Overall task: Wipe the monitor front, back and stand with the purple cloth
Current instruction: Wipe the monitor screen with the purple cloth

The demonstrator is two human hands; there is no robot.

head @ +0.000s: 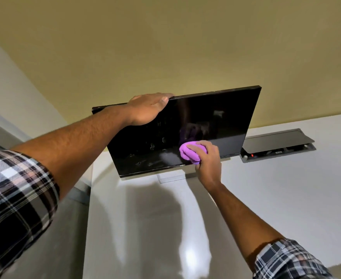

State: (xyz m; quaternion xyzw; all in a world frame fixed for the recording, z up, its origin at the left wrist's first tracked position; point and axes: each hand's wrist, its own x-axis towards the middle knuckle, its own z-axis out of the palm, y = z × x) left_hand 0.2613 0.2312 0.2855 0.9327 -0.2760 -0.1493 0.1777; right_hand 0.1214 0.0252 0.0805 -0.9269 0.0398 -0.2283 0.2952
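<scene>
Bright overhead glare on the table [246,198], wide-angle edges bowed.

A glossy black screen, smeared with smudges and reflections, is shown on the monitor [185,127], and a soft, fuzzy purple cloth [189,153] is bunched against it. Below the monitor, a smooth white desk [266,188] with a faint sheen is seen. Woven plaid fabric is worn on the sleeves [14,198].

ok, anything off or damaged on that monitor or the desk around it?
No damage visible. The monitor screen shows smudges and droplet-like marks left of the purple cloth, so that part looks not yet wiped. The left hand grips its top edge. The desk's cable box has its lid propped open.
</scene>
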